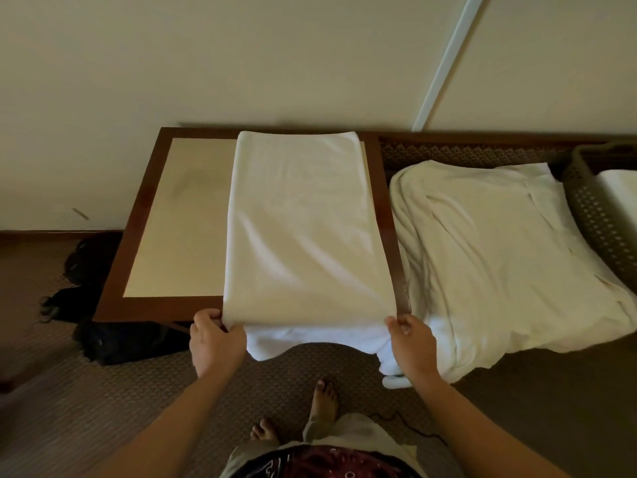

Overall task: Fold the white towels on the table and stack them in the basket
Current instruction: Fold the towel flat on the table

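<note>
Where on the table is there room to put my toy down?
The bare tan panel left of the towel, inside the table's dark wooden frame. Right is crowded: a heap of towels runs up to the basket.

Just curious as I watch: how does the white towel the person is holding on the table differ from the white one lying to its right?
The smooth white towel on the wooden table lies flat in a neat folded rectangle; the rumpled white towel beside it is creased and spread wider. The left hand and right hand pinch the smooth towel's near corners; nothing touches the rumpled one. Both are white cloth, and both hang over their near edge.
</note>
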The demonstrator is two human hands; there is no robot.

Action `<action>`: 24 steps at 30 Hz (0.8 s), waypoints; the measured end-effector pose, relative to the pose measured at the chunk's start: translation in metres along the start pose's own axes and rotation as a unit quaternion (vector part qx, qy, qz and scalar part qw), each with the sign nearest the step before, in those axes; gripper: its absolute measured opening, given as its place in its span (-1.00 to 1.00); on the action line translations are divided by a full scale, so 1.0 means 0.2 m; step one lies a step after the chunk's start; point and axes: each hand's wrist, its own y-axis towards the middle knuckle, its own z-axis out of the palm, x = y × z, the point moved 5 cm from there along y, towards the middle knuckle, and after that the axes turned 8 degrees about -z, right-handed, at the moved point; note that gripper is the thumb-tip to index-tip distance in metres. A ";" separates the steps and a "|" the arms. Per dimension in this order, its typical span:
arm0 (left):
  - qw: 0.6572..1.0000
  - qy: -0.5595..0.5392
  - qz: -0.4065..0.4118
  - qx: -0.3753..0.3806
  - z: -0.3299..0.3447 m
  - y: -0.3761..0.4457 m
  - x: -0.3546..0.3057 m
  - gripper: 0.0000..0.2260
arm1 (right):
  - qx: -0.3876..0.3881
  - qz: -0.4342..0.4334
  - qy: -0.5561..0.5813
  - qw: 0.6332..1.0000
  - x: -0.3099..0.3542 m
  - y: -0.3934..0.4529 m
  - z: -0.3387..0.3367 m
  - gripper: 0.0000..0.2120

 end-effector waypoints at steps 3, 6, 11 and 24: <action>0.999 0.037 -0.004 -0.017 -0.02 0.02 -0.03 -0.65 | -0.020 -0.023 -0.012 0.999 0.01 0.01 -0.01 -0.76; 0.995 0.099 0.026 -0.018 -0.01 0.05 -0.05 -0.62 | -0.040 -0.047 -0.016 0.998 0.01 0.04 -0.01 -0.57; 0.984 0.177 0.027 0.016 0.00 0.12 -0.09 -0.70 | -0.079 -0.058 -0.058 0.993 0.00 0.04 -0.01 -0.66; 0.992 0.083 0.058 0.075 0.01 0.27 -0.35 -0.75 | -0.010 -0.055 0.006 0.998 0.31 0.32 0.04 -0.54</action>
